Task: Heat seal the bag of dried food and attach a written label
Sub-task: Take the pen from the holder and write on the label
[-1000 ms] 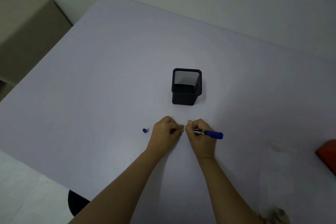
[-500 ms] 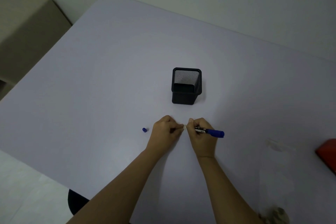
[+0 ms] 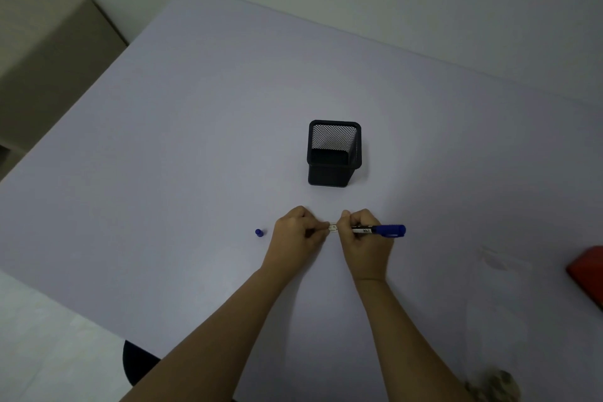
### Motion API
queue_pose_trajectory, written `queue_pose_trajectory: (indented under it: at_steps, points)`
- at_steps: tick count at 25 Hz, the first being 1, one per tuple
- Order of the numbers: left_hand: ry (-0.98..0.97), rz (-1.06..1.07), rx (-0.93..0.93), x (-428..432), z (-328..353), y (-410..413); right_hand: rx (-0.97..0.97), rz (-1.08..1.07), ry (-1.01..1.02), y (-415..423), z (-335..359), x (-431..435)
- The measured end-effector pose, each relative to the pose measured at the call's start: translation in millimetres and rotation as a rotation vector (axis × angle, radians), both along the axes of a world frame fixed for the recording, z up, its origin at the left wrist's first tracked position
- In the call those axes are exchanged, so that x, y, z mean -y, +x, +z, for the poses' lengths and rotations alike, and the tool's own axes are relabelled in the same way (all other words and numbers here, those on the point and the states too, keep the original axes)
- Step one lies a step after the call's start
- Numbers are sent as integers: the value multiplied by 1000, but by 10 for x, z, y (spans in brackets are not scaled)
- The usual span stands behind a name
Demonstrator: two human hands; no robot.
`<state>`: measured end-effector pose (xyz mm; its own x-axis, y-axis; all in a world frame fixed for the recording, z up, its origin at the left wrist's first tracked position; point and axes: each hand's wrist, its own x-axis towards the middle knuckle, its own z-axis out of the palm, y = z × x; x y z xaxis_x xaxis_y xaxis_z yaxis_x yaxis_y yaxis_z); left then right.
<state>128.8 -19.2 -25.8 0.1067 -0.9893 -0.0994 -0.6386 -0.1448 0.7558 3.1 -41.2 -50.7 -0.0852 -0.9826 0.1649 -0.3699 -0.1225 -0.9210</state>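
My left hand (image 3: 298, 232) and my right hand (image 3: 363, 238) meet just above the table (image 3: 195, 140), pinching a small white label (image 3: 333, 228) between their fingertips. My right hand also holds a blue marker (image 3: 380, 230), its blue end pointing right. The marker's blue cap (image 3: 259, 232) lies on the table left of my left hand. A clear plastic bag (image 3: 499, 274) lies flat at the right, with dried food (image 3: 492, 387) showing at its near end by the frame's bottom edge.
A black mesh pen holder (image 3: 334, 153) stands beyond my hands. A red object (image 3: 587, 274) juts in at the right edge. A beige cabinet (image 3: 42, 42) stands off the table's left side. A dark round shape (image 3: 137, 362) sits below the near table edge.
Both hands stay together on the label; the pinch has barely shifted. Nothing else moved.
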Motion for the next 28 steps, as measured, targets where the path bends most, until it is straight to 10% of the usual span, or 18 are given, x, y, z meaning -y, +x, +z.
queue_pose_trajectory:
  at_steps: [13,23,28]
  points:
    - [135,-3,40,45,108,-33,701,-357,384,-445,764,-207]
    - [-27,44,-5,-181,358,64,508,-363,235,-464,1198,-404]
    - [-10,153,291,-414,336,572,501,-339,218,-411,1230,-459]
